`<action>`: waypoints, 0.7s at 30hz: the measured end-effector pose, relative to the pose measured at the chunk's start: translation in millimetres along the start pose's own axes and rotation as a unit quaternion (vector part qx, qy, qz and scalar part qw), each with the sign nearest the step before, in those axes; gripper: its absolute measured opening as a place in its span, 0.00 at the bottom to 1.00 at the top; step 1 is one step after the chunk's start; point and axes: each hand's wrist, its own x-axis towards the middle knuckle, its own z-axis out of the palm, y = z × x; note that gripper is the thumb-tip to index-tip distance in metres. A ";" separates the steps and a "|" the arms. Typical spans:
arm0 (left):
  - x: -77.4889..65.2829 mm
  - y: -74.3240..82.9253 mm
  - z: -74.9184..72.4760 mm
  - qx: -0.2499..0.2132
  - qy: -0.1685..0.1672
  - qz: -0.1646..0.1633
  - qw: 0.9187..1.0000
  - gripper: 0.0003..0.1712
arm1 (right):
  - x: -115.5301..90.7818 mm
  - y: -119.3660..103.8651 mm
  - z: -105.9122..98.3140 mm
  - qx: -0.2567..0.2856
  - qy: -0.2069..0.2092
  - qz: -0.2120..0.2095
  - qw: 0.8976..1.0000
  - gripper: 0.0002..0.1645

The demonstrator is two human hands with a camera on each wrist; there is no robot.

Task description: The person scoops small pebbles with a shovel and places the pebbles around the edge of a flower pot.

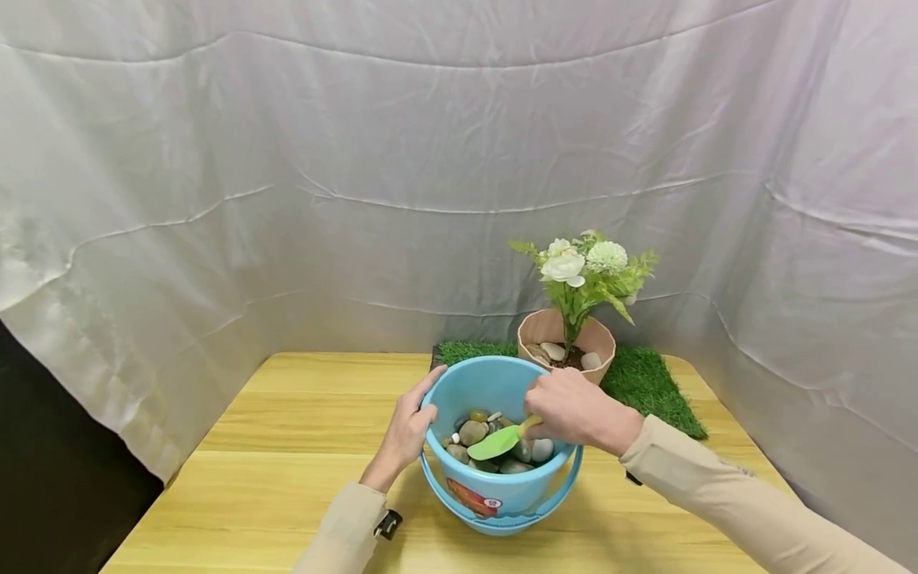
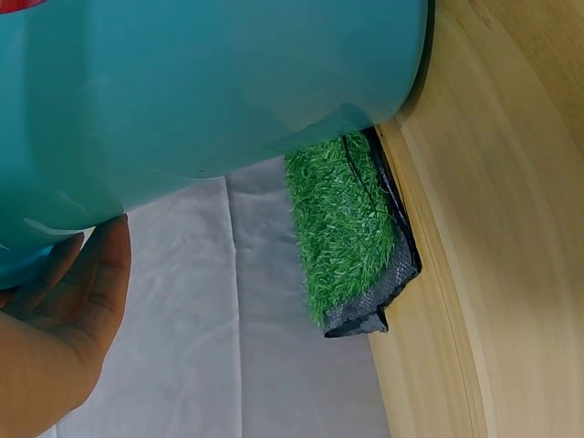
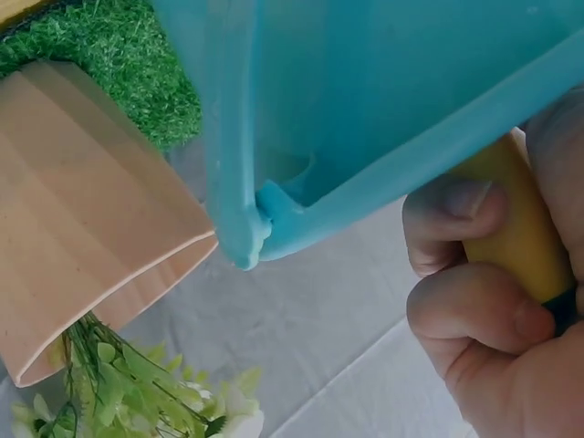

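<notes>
A light blue bucket (image 1: 495, 383) stands on the wooden table with its handle hanging down in front. Several grey, brown and white stones (image 1: 473, 433) lie inside it. My left hand (image 1: 404, 430) grips the bucket's left rim, thumb and fingers on either side; the left wrist view shows its fingers against the outer wall. In my right hand (image 1: 574, 405) is a small garden trowel, its green blade (image 1: 495, 442) tilted down over the stones inside the bucket. The fingers curl round the trowel's yellow handle (image 3: 511, 224), seen close up in the right wrist view.
Behind the bucket, a pink ribbed flowerpot (image 1: 610, 351) holds white flowers (image 1: 574, 263), soil and a few stones. It stands on an artificial grass mat (image 1: 653, 391). The wooden table (image 1: 301, 462) extends left of the bucket, and a grey curtain (image 1: 358, 159) hangs behind.
</notes>
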 end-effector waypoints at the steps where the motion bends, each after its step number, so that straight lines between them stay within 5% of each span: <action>1: -0.1 0.0 -0.1 0.000 0.000 -0.001 1.000 0.37 | 0.0 -0.5 -0.4 0.001 -0.001 0.000 1.000 0.25; 11: 0.3 0.5 -0.9 -0.004 0.003 0.002 1.000 0.37 | 7.2 3.8 -5.0 0.087 -0.049 0.069 0.993 0.12; 21: 1.0 -0.1 -2.0 -0.011 -0.002 0.000 1.000 0.37 | 7.4 3.5 1.1 0.119 -0.054 0.105 0.986 0.12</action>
